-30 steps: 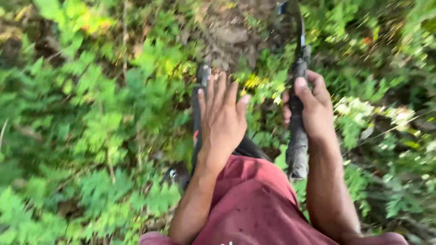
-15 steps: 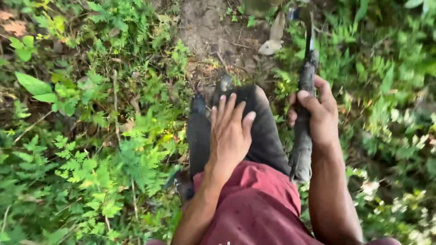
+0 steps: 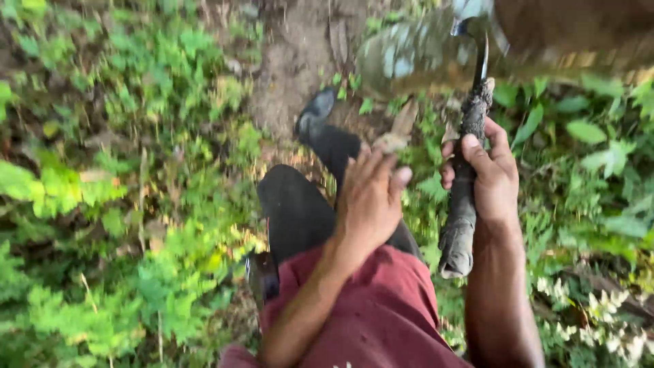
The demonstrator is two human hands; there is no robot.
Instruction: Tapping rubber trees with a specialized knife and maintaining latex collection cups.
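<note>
1. Far left, green undergrowth [image 3: 102, 204] fills the ground: ferny leaves and low weeds, all blurred.

2. Moving in, a strip of bare brown dirt path [image 3: 289, 61] runs up to the top edge, between the greenery on both sides.

3. On that path, a dark shoe [image 3: 315, 112] is planted toe-up, with the person's leg in dark trousers [image 3: 296, 211] leading back from it toward the bottom edge.

4. Low down by the hip, a small dark object [image 3: 262, 276] hangs beside the maroon shirt [image 3: 368, 313]; what it is cannot be told.

5. Now the left hand [image 3: 368, 201]: it hovers over the dark trouser leg, fingers stretched out and held loosely together, thumb off to the right. It grips nothing. Whether the palm touches the leg cannot be told.

6. Just beyond its fingertips, a pale dry leaf [image 3: 395, 136] lies on the ground.

7. Next, the right hand [image 3: 487, 180]: fingers curled fully round the handle of a machete [image 3: 466, 177], thumb pressed along its top. A firm, closed grip.

8. The machete itself stands nearly upright in the view, right of centre. Its dark, rough, wrapped handle sticks out below the fist, frayed at the butt end, and a thin dark blade rises above the knuckles toward the top edge.

9. At the blade's tip, a blurred grey-brown mass [image 3: 422, 54] stretches across the upper right; what it is cannot be told.

10. Far right, more leafy plants [image 3: 599, 177], with small pale flowers [image 3: 613, 320] near the bottom right corner.
</note>
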